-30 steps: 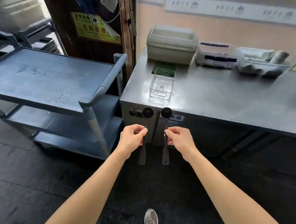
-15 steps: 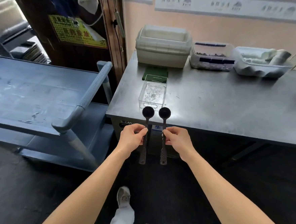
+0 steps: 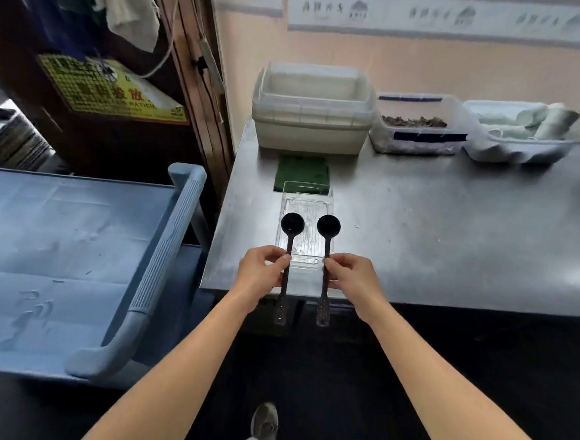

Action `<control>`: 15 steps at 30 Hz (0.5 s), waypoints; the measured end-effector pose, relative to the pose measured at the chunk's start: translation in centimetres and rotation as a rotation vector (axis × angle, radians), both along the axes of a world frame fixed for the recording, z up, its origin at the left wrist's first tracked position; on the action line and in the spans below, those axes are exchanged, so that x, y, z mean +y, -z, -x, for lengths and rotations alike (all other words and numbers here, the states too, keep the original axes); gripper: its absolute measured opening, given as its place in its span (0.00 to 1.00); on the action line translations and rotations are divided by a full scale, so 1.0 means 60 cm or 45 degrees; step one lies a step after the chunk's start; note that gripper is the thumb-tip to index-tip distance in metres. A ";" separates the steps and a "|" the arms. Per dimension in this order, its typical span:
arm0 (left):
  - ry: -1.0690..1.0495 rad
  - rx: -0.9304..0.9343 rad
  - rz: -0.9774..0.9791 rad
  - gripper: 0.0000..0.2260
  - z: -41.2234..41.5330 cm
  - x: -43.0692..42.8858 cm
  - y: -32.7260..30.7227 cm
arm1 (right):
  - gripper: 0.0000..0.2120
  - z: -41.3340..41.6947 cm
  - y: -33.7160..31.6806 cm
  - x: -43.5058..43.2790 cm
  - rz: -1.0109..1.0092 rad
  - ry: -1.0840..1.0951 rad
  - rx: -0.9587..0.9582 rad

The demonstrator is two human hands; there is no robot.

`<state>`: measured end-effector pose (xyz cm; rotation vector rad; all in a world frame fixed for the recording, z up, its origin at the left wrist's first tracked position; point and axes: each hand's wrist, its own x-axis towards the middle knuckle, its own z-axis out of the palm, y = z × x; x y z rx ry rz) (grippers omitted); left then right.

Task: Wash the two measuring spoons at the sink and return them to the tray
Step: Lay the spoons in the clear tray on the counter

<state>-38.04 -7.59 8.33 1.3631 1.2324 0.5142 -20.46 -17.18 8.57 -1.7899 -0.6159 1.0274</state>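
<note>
Plainly, left hand (image 3: 261,273) pinches left spoon (image 3: 292,223), right hand (image 3: 352,280) pinches right spoon (image 3: 328,226), over clear tray (image 3: 306,194) (mid-handles hidden).

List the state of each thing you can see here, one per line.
Clear tray: on steel counter, nothing in it.
Left spoon: pinched by left hand, over tray.
Right spoon: pinched by right hand, over tray.
White tubs: nested, top one empty.
Blue-taped box: lidless, brown bits inside.
</note>
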 end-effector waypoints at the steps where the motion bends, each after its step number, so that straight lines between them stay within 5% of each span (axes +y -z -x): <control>1: 0.005 0.000 0.000 0.06 -0.005 0.022 0.000 | 0.05 -0.004 0.000 0.020 0.000 0.017 0.013; 15: 0.020 0.003 0.073 0.04 -0.082 0.173 0.032 | 0.04 -0.067 0.034 0.177 0.062 0.085 0.058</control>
